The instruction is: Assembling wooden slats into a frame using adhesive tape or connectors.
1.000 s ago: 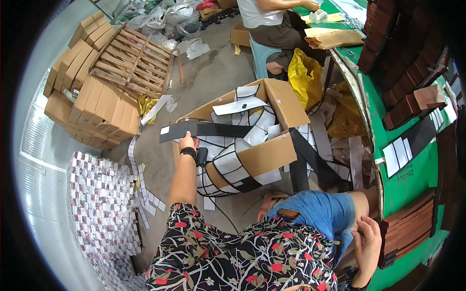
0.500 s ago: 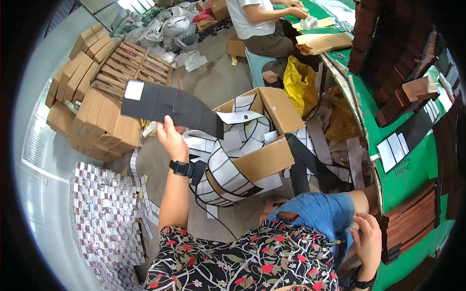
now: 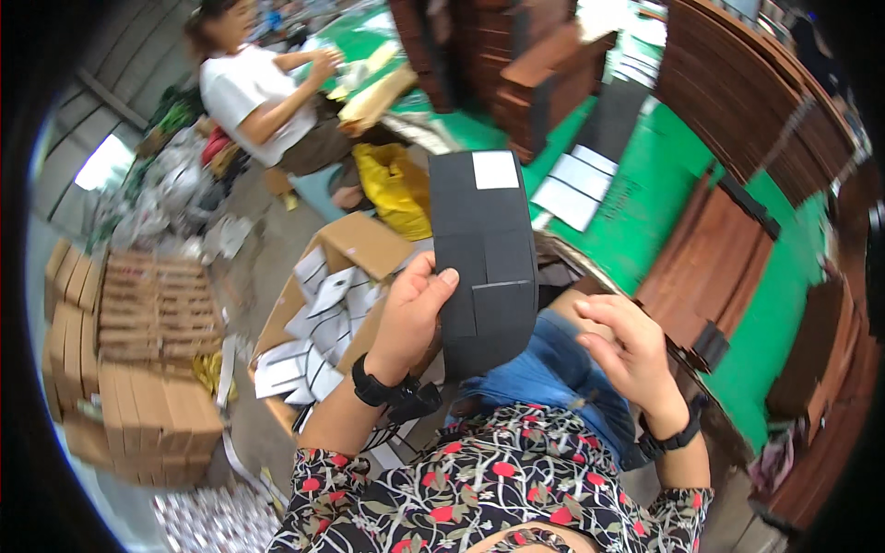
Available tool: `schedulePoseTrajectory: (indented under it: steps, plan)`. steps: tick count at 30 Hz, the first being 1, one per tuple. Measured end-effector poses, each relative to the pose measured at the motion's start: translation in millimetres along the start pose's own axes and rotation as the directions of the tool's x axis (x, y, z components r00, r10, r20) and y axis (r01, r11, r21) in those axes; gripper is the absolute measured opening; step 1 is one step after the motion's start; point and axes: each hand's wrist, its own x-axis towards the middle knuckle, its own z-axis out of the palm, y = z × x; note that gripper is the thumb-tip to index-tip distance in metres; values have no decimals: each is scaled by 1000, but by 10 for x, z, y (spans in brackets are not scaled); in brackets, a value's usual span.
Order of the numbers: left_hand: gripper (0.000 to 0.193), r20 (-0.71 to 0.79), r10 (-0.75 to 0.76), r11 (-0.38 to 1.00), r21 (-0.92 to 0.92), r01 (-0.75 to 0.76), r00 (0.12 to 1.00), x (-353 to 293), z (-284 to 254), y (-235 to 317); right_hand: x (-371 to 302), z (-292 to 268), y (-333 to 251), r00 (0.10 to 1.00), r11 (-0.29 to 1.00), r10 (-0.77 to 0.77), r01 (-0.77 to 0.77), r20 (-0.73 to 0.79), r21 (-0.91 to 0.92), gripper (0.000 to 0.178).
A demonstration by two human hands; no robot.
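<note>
We see the left hand (image 3: 412,313) up in front of the chest, fingers curled and thumb pressed against the left edge of a flat black cardboard blank (image 3: 484,253), so it is gripping that blank and holding it upright. The blank carries a white rectangular label (image 3: 495,170) near its top edge, and creases cross its dark face. Just right of the blank, the right hand (image 3: 625,355) hangs with its fingers loosely spread and bent, holding nothing; whether its fingertips touch the blank's lower right corner we cannot tell. Each wrist wears a black band.

Below and left of the blank sits an open brown cardboard box (image 3: 355,241) full of black-and-white folded pieces (image 3: 318,323), on the floor. Behind the blank, at its upper left, lies a yellow bag (image 3: 395,187). To the right of the blank runs a green-topped table (image 3: 664,207) with more white-labelled black blanks (image 3: 576,189) lying on it and brown stacks along its far side. Well up and left of the blank, another person in a white shirt (image 3: 244,92) sits working with both hands. Far left of the blank, we see stacked brown cartons (image 3: 152,415) beside a wooden pallet (image 3: 157,295).
</note>
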Motion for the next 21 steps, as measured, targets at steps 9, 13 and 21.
schedulePoseTrajectory:
  steps: [9, 13, 21]
  plan:
    - [49, 291, -382, 877, -183, 443, 877, 232, 471, -413, -158, 70, 54, 971, 972, 234, -235, -52, -24, 59]
    - [54, 352, -422, 906, 163, 390, 835, 298, 488, -375, -180, 117, 143, 987, 983, 128, -139, -99, -117, 61]
    - [49, 301, -411, 907, 34, 421, 861, 339, 361, -398, -156, 120, 140, 993, 972, 10, -38, -121, -234, 51]
